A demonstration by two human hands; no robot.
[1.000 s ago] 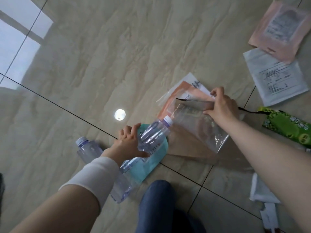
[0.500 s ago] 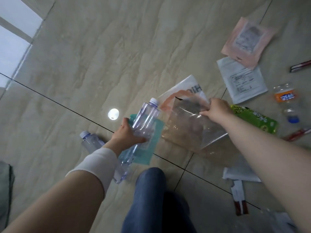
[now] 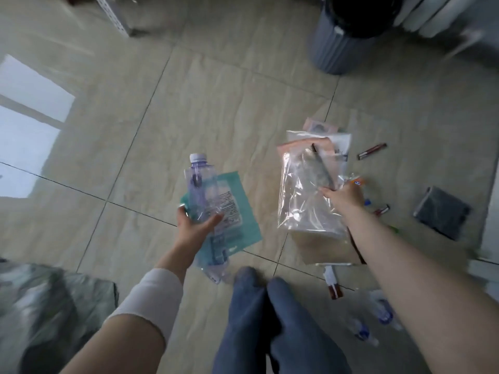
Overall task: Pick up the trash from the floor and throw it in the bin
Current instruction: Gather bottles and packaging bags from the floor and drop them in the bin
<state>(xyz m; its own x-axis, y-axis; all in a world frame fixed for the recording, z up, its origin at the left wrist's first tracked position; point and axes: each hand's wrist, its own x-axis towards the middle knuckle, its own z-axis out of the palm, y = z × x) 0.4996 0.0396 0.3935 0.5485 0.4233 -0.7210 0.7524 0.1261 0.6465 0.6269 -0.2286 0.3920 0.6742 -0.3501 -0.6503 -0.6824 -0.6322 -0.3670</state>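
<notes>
My left hand [image 3: 195, 226] holds a clear plastic bottle [image 3: 199, 186] with a white cap, together with a teal packet [image 3: 235, 221], lifted above the floor at centre. My right hand [image 3: 344, 197] grips a bundle of clear plastic bags [image 3: 303, 193] with pinkish and white packets behind them, also raised. The dark grey ribbed bin [image 3: 341, 39] stands at the top right, its mouth open, well beyond both hands.
Loose trash lies on the tiled floor at right: red sachets [image 3: 371, 151], a dark packet [image 3: 441, 213], small bottles [image 3: 382, 315] near my right forearm, a brown-and-white wrapper [image 3: 333, 286]. My blue-clad legs [image 3: 270, 319] fill the bottom centre. A greenish cloth [image 3: 54, 306] sits at lower left.
Both hands have lifted their trash off the floor. The view has swung upward and the bin has come into sight at the top right.
</notes>
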